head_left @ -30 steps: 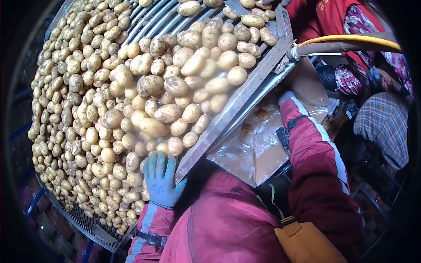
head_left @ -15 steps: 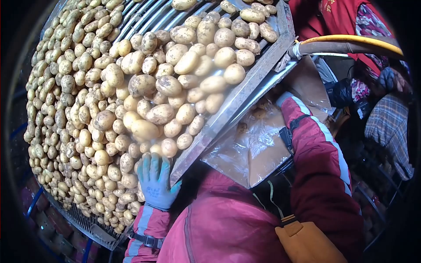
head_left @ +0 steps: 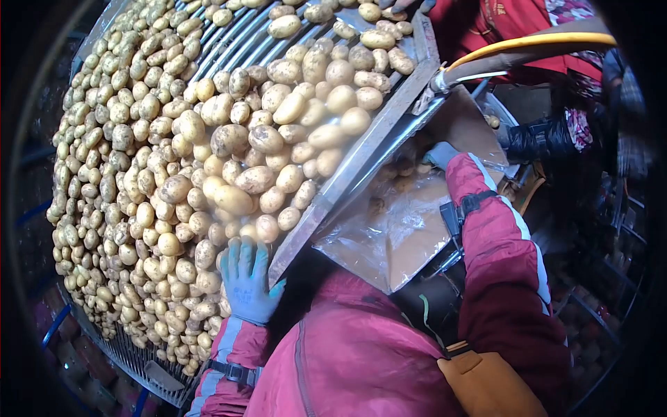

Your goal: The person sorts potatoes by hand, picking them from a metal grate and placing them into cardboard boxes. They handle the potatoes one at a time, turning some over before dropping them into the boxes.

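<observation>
Gloved in dull blue with teal fingers, the left hand [head_left: 250, 288] lies open, fingers long and slightly spread, their tips up against the potatoes [head_left: 235, 199]. From where I stand, its thumb comes close to the scuffed, flat-faced metal rim [head_left: 368, 149]. Reached into a cardboard box [head_left: 427, 247] on the rim's other side, the right hand [head_left: 439, 156] shows mostly its gloved back; I can't tell whether its fingers are closed on anything. Clear, crinkled plastic [head_left: 368, 240] lines that box, throwing sharp glints over the smooth brown board, and a few potatoes sit dimly inside, near the hand.

The main heap spreads across a rack of straight, shiny metal bars [head_left: 240, 38]: round ones, egg-shaped ones, some knobbly, pale yellow skins smudged with dark soil. Magenta padded sleeves carry pale grey bands and dark buckled straps. Beyond the rim, a smooth yellow hose [head_left: 528, 46] curves past another person's red garment [head_left: 514, 21].
</observation>
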A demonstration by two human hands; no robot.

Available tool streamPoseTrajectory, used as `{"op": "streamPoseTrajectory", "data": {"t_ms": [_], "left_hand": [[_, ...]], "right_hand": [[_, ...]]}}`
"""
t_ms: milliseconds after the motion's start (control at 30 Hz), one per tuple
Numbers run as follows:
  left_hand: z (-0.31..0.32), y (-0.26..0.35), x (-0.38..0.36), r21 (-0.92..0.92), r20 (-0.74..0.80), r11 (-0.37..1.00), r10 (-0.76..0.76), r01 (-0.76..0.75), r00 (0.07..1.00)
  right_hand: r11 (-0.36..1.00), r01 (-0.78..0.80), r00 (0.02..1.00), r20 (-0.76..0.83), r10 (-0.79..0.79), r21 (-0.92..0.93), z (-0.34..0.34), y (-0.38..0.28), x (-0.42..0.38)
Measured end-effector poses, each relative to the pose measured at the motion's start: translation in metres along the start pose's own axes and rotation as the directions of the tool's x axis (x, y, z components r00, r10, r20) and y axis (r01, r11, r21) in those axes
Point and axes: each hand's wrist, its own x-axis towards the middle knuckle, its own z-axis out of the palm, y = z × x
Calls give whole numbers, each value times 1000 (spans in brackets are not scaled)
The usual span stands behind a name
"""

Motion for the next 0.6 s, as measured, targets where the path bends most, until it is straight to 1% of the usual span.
{"op": "streamPoseTrajectory", "data": {"t_ms": [33,67,100,200,300,400,500,533,567,600], "left_hand": [[0,0,-1,-2,-6,1000,-2,2,1000],[0,0,-1,-6,-14,1000,2,-3,1000],[1,0,-3,-10,-21,1000,5,-6,1000],[-3,2,-6,-25,-37,1000,7,-8,999],[-1,2,-7,-39,-74,999,23,-25,997],[1,0,-11,-34,-104,999,33,-37,994],[7,-3,-14,-33,-159,998,52,-58,986],[11,-5,-15,-44,-174,997,61,-70,983],[14,-8,-17,-52,-190,996,63,-75,980],[13,-8,-17,-59,-198,996,58,-71,978]], "right_hand": [[900,-5,999,-34,22,437,1,-1,-10],[619,27,997,-68,43,785,1,-4,-22],[215,69,994,-86,71,974,4,-9,-33],[42,79,986,-71,-150,996,-51,-77,-118],[-124,237,937,-260,-231,964,-56,-119,-162],[-403,198,883,-341,-323,894,-50,-153,-184],[-565,71,799,-386,-462,822,-40,-184,-180],[-512,133,828,-379,-413,849,-38,-198,-183],[-467,220,841,-409,-354,856,-35,-216,-187],[-292,332,850,-419,-318,897,-36,-235,-195]]}}
